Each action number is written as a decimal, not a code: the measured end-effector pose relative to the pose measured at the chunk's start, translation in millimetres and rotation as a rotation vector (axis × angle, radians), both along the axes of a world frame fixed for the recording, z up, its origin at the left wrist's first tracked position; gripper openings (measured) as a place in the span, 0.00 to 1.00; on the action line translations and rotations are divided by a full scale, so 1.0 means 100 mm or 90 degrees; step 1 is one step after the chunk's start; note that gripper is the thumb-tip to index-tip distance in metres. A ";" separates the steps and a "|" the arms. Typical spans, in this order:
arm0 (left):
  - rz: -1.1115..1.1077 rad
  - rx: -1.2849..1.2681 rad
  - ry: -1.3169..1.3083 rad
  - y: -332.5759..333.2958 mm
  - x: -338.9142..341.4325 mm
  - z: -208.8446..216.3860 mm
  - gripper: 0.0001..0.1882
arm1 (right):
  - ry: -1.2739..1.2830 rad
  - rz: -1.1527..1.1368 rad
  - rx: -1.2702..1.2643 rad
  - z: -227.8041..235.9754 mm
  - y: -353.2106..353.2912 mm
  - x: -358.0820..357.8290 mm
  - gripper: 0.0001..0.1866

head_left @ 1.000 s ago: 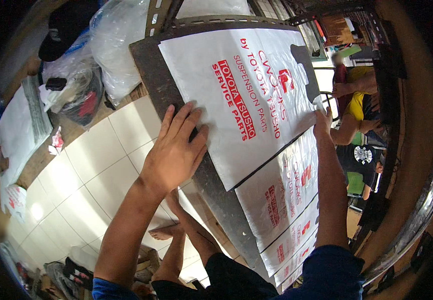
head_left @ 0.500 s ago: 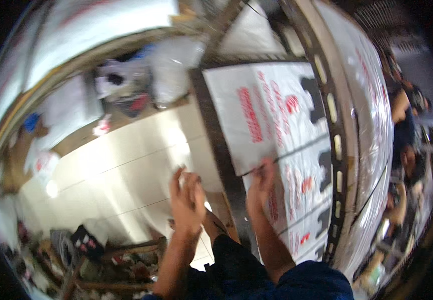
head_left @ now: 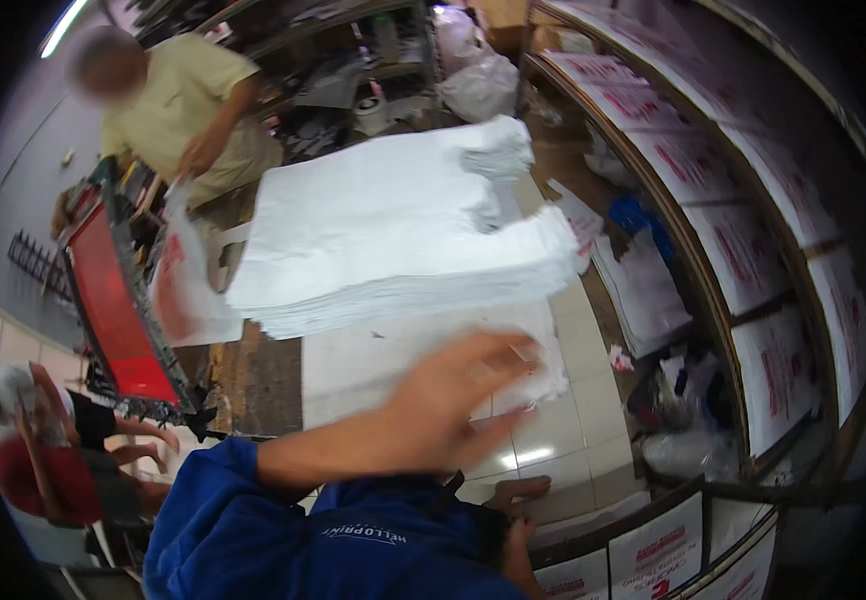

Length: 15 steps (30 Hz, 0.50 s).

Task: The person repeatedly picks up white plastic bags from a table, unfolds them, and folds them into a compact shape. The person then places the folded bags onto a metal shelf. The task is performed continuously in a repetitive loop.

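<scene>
My left hand (head_left: 463, 385), smeared by motion, reaches across in front of me with thumb and fingers apart and nothing visible in it. Just beyond it, a thick stack of white plastic carrier bags (head_left: 373, 215) lies on the table. A lower white sheet or bag (head_left: 383, 350) sits beneath my left hand. My right hand (head_left: 520, 550) shows only in part at the lower edge, beside a rack of printed white bags (head_left: 653, 555); its fingers cannot be made out.
At the left, a person (head_left: 188, 110) holds a white bag with red print (head_left: 183, 275) beside a red printing screen (head_left: 113, 295). Racks of printed bags (head_left: 738, 250) curve along the right. Clear plastic bags (head_left: 478, 80) stand at the back; other people (head_left: 63, 440) are at lower left.
My view has swung from the printed bags on the rack to the table with the white stack. My left hand has come up across me; my right hand has dropped to the lower edge.
</scene>
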State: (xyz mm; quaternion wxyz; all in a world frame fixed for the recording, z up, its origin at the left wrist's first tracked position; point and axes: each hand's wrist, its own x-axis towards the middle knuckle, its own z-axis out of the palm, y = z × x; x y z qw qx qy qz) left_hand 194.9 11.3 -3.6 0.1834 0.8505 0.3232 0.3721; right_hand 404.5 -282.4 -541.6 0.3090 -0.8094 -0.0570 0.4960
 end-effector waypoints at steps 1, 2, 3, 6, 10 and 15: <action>0.093 0.058 0.010 -0.04 -0.36 0.09 0.17 | 0.040 -0.054 0.016 -0.09 -0.16 0.06 0.15; 0.179 0.028 -0.002 -0.20 -0.73 0.06 0.18 | 0.029 -0.066 0.019 -0.10 -0.47 0.07 0.14; 0.248 0.044 -0.025 -0.13 -1.06 0.07 0.17 | 0.021 -0.075 0.030 -0.07 -0.42 0.10 0.13; 0.474 0.222 0.058 0.31 -1.89 0.03 0.19 | -0.034 -0.086 0.049 0.18 -0.19 0.17 0.10; 0.753 0.301 0.235 1.41 -2.74 0.07 0.44 | -0.056 -0.035 0.062 0.38 0.12 0.25 0.13; 0.681 0.211 0.448 2.60 -2.64 -0.25 0.33 | -0.027 -0.015 0.116 0.93 0.62 -0.29 0.14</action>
